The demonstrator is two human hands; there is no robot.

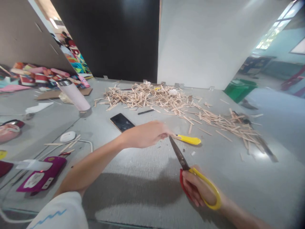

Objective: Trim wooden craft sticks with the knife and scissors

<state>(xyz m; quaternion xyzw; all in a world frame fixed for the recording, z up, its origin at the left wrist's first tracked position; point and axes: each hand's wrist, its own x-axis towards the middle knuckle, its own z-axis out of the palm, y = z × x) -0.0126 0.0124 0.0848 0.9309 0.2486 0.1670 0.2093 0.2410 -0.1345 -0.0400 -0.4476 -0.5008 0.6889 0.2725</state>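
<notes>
My right hand (199, 187) is closed through the handles of a pair of scissors (179, 155), one handle red and the other yellow. Their dark blades look nearly together and point up and left, with the tips at my left fingers. My left hand (149, 133) reaches across from the left, fingers pinched on what looks like a wooden stick (175, 136), whose pale end pokes out; the rest is hidden. Just right of it, a yellow utility knife (190, 140) lies on the grey table (143, 184). A phone (121, 122) lies partly behind my left hand.
A heap of flat wooden sticks (147, 97) spreads along the back and right. Near it lies a black pen (145, 112). On the left stand a pale bottle (73, 94), a white mouse-shaped item (67, 136) and a purple power strip (45, 175) with cables. Black and white panels (111, 38) rise behind.
</notes>
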